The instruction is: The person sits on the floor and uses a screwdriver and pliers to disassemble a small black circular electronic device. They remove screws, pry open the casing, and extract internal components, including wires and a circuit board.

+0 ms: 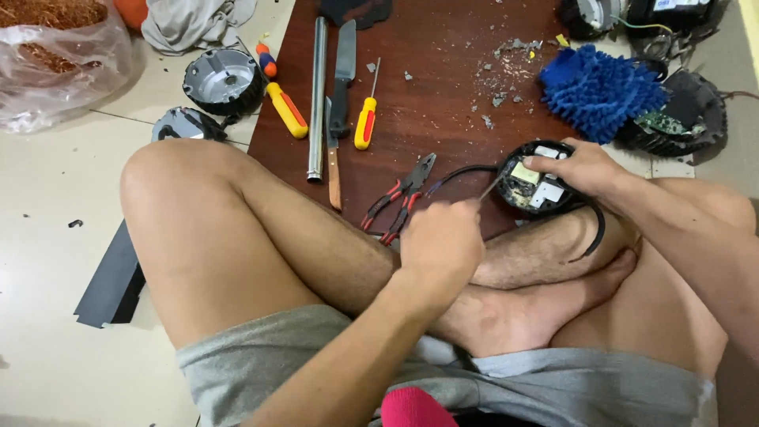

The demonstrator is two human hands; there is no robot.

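The person's right hand (pixel 583 168) is clamping down on a round black device (pixel 538 188) resting by the shin, at the near edge of the brown surface (pixel 443 95). The left hand (pixel 439 241), closed tight around a thin metal tool (pixel 490 188), is sitting left of the device, with the tool's tip slanting up-right into its open top.

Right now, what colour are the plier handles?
Red and black, on the pliers, head view.
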